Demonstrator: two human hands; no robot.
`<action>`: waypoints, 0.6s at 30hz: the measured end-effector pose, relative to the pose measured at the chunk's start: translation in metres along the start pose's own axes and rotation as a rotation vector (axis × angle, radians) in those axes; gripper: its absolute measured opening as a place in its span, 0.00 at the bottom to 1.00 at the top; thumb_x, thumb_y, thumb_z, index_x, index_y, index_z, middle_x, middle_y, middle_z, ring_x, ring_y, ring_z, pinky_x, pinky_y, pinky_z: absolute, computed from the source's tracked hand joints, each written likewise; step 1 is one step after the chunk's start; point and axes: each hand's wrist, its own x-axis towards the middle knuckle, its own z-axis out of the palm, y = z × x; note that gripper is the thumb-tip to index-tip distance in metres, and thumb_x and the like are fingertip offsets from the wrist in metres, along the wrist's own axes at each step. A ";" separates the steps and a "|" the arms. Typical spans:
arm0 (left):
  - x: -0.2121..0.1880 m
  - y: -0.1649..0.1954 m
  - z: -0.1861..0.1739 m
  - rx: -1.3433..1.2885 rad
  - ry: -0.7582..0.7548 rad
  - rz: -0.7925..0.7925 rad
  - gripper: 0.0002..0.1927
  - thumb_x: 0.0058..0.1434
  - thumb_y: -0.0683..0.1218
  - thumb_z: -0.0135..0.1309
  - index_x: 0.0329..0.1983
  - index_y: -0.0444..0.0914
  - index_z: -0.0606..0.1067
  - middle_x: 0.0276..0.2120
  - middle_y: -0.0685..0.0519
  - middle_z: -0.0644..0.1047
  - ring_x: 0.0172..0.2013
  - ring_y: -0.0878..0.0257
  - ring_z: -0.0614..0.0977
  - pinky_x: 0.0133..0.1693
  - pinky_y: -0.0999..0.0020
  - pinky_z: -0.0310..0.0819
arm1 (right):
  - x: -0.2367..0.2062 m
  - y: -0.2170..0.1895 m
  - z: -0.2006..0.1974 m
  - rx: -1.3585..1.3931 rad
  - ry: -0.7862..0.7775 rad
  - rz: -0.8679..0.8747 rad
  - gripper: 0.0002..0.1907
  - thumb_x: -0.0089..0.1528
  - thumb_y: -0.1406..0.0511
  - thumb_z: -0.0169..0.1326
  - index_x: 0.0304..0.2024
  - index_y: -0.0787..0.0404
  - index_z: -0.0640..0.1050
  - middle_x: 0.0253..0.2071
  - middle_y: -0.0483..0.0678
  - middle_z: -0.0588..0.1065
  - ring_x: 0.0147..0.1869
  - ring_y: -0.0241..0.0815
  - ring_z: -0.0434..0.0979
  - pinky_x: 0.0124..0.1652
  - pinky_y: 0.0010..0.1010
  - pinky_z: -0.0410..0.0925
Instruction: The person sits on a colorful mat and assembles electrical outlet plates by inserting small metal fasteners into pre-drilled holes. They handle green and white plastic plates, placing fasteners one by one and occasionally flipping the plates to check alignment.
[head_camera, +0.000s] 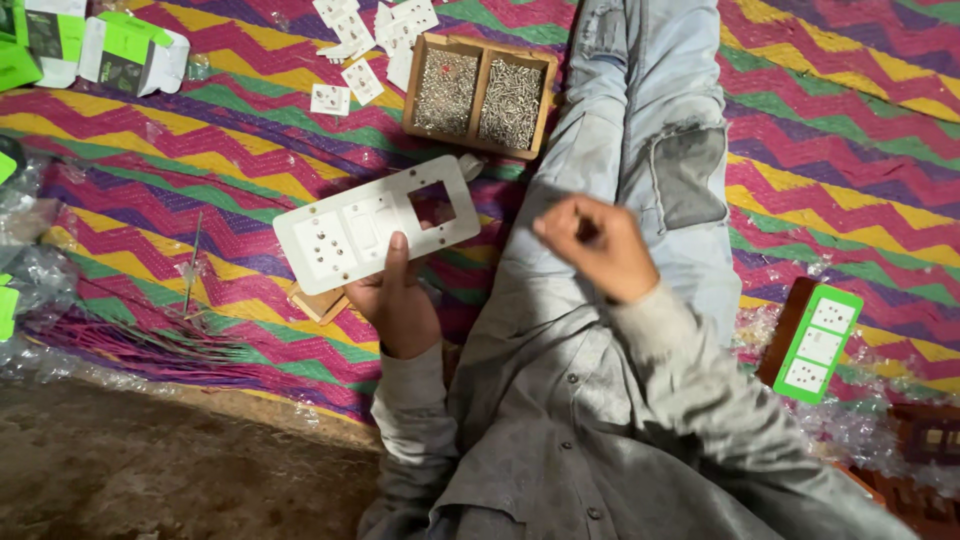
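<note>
The left hand (398, 300) holds a white switch plate (378, 223) from its near edge, thumb pressed flat on the front face, fingers hidden behind; the plate is tilted, its left end lower, with socket holes at the left, a rocker in the middle and an open rectangular cut-out at the right; the right hand (598, 246) hovers just right of the plate, apart from it, curled into a loose fist, and whether anything is pinched inside cannot be told; both hands sit over a zigzag woven mat (200, 150) and a grey trouser leg (640, 120); far of the plate lies a wooden two-compartment tray (480, 92) full of small screws; small white socket inserts (345, 85) are scattered at its left; a green-framed switch plate (820, 343) lies at the right.
</note>
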 end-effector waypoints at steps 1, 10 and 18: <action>0.001 0.002 -0.005 0.001 -0.018 0.016 0.19 0.67 0.37 0.57 0.59 0.25 0.70 0.47 0.40 0.80 0.46 0.53 0.83 0.49 0.62 0.79 | 0.017 0.006 -0.001 -0.117 0.015 -0.103 0.08 0.70 0.70 0.60 0.36 0.65 0.76 0.35 0.46 0.79 0.39 0.33 0.79 0.42 0.25 0.72; -0.011 -0.017 -0.010 0.115 -0.014 0.034 0.28 0.60 0.31 0.61 0.63 0.33 0.68 0.54 0.50 0.76 0.53 0.60 0.79 0.56 0.62 0.74 | 0.150 0.051 0.028 -1.062 -0.025 -0.405 0.07 0.58 0.64 0.59 0.38 0.58 0.82 0.41 0.51 0.77 0.50 0.54 0.73 0.47 0.42 0.67; -0.017 0.002 0.005 0.094 -0.333 -0.049 0.21 0.66 0.31 0.58 0.61 0.31 0.68 0.47 0.44 0.81 0.47 0.55 0.85 0.51 0.61 0.81 | 0.155 0.052 0.041 -1.081 -0.001 -0.377 0.03 0.56 0.66 0.59 0.31 0.56 0.82 0.37 0.51 0.76 0.46 0.53 0.74 0.45 0.43 0.68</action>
